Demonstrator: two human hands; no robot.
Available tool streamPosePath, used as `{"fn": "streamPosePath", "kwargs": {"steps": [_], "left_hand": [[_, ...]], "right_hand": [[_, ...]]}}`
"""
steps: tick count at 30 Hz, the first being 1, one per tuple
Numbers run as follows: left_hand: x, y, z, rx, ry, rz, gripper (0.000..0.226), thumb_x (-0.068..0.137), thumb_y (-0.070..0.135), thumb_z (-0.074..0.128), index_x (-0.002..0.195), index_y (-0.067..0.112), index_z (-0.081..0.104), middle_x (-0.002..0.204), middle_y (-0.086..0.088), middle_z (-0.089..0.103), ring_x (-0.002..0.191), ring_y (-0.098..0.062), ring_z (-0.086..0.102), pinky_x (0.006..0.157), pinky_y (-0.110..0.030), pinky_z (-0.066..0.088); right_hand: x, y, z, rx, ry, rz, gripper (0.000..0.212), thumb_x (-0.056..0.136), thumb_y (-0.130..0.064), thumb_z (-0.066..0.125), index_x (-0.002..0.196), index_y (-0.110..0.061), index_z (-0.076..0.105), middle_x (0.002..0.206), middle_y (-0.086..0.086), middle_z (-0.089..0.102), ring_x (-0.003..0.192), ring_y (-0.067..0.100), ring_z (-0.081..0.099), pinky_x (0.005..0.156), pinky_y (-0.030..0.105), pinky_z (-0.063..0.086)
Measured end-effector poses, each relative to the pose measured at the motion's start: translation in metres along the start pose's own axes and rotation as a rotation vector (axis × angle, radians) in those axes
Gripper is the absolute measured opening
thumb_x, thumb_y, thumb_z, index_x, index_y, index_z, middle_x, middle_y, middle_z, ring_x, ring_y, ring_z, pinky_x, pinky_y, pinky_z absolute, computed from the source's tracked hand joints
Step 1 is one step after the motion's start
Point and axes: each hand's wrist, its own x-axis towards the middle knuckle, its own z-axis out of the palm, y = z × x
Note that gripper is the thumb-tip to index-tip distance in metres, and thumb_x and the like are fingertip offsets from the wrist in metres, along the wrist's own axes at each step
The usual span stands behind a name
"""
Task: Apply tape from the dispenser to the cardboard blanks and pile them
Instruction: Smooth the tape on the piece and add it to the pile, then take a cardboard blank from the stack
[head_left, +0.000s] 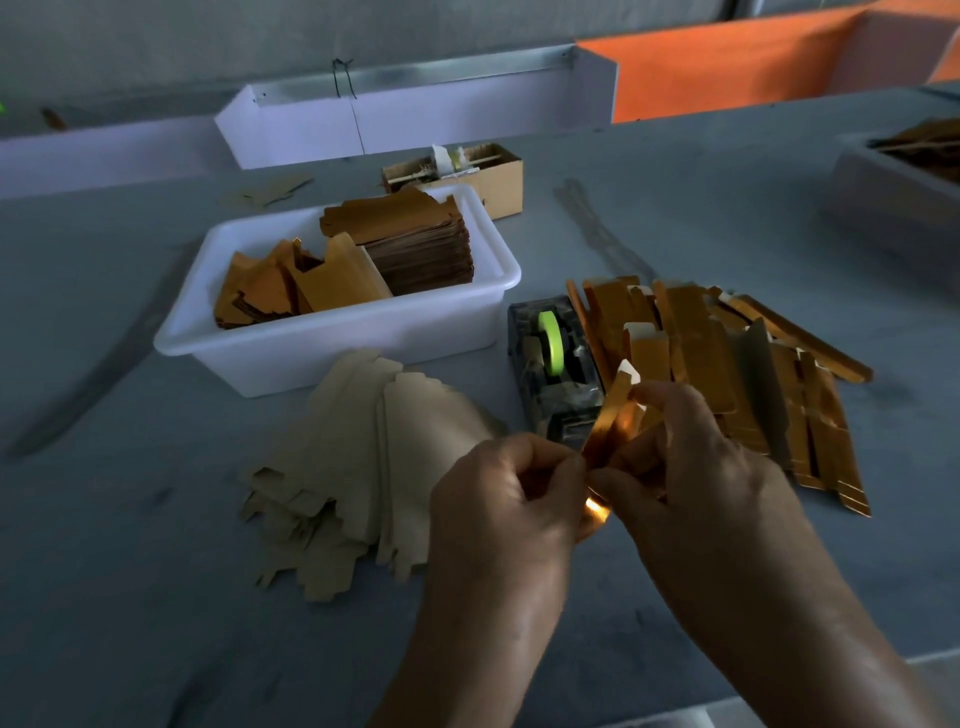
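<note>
Left hand (506, 499): bare, no glove, no ring seen.
Right hand (696, 467): bare, no glove.
Forearms: uncovered, sleeveless in view.

Gold blank (610, 431) folded, tilted, pinched in both hands above surface. Clear tape dispenser (556, 374), green roll, mid-surface. Taped gold pile (727, 374) beside it, toward right edge. Plain blanks (353, 467) fanned near front.

Gold foil blanks (727, 364), beige cardboard pile (363, 467), white tub (332, 343), neon-green tape roll (551, 343)
</note>
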Motion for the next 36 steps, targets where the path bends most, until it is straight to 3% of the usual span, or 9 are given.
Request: {"fn": "streamPosePath", "kwargs": {"steps": [5,8,13,16,19,22,26,31,36], "left_hand": [[-0.006,-0.003,0.001,0.026,0.083,0.025,0.011,0.08,0.026,0.063,0.072,0.022,0.069,0.069,-0.004,0.07,0.067,-0.019,0.07,0.065,-0.046,0.058],[-0.005,0.0,-0.007,-0.022,0.07,0.014,0.013,0.086,0.023,0.063,0.074,0.022,0.07,0.07,0.002,0.072,0.064,-0.009,0.07,0.055,-0.021,0.055],[-0.005,0.003,-0.009,-0.063,0.007,-0.065,0.013,0.086,0.017,0.064,0.082,0.029,0.068,0.076,0.007,0.072,0.071,-0.005,0.07,0.058,-0.017,0.054],[0.0,-0.003,-0.012,-0.161,0.006,-0.202,0.033,0.082,0.018,0.07,0.11,0.031,0.058,0.082,-0.004,0.069,0.075,-0.017,0.072,0.067,-0.033,0.06],[0.003,-0.004,-0.018,-0.201,-0.111,-0.329,0.031,0.085,0.016,0.067,0.113,0.024,0.055,0.08,-0.005,0.072,0.073,-0.017,0.073,0.061,-0.029,0.058],[0.007,-0.013,-0.028,0.225,0.082,-0.197,0.01,0.091,0.018,0.058,0.101,0.019,0.061,0.08,-0.003,0.071,0.079,-0.021,0.069,0.066,-0.036,0.055],[0.015,-0.021,-0.054,1.111,0.374,-0.072,0.04,0.082,0.038,0.066,0.107,0.008,0.06,0.103,-0.015,0.058,0.098,-0.035,0.051,0.078,-0.042,0.04],[0.026,-0.029,-0.061,1.148,0.284,-0.197,0.046,0.082,0.052,0.062,0.097,0.01,0.054,0.104,-0.013,0.059,0.101,-0.032,0.052,0.084,-0.04,0.038],[0.036,-0.032,-0.071,0.879,0.313,-0.235,0.027,0.089,0.039,0.062,0.09,0.013,0.058,0.082,-0.006,0.06,0.079,-0.028,0.056,0.07,-0.035,0.044]], "right_hand": [[-0.002,-0.009,0.002,-0.138,0.017,0.072,0.056,0.076,-0.054,0.059,0.117,-0.032,0.028,0.078,-0.011,0.054,0.078,0.014,0.061,0.072,0.034,0.055],[-0.004,-0.004,0.0,-0.202,0.074,0.029,0.074,0.052,-0.078,0.037,0.11,-0.031,0.042,0.068,-0.014,0.047,0.063,0.008,0.057,0.056,0.027,0.051],[-0.002,0.006,0.006,0.376,-0.083,0.058,0.046,0.047,-0.066,0.052,0.08,-0.034,0.057,0.07,-0.012,0.068,0.071,-0.004,0.064,0.061,0.014,0.05],[-0.001,0.009,0.013,0.609,-0.177,0.127,0.031,0.055,-0.046,0.059,0.083,-0.033,0.06,0.08,-0.018,0.07,0.075,-0.002,0.065,0.063,0.015,0.048],[0.0,0.014,0.018,0.698,-0.137,0.179,0.022,0.076,-0.028,0.062,0.098,-0.031,0.064,0.086,-0.008,0.071,0.081,0.007,0.067,0.063,0.017,0.049],[0.012,0.019,0.01,0.556,-0.022,0.143,0.027,0.086,-0.028,0.055,0.111,-0.036,0.057,0.095,-0.011,0.063,0.086,0.008,0.061,0.062,0.021,0.044],[0.054,0.036,-0.018,0.347,0.284,0.096,0.017,0.089,-0.035,0.055,0.103,-0.028,0.061,0.088,0.001,0.066,0.076,0.022,0.065,0.061,0.038,0.055],[0.075,0.056,-0.022,0.21,0.597,0.272,0.051,0.087,-0.045,0.053,0.132,-0.022,0.045,0.132,0.008,0.052,0.117,0.027,0.051,0.095,0.047,0.045],[0.037,0.061,0.007,0.164,0.534,0.171,0.036,0.088,-0.032,0.054,0.122,-0.021,0.056,0.127,0.008,0.052,0.112,0.029,0.054,0.09,0.045,0.049]]}}
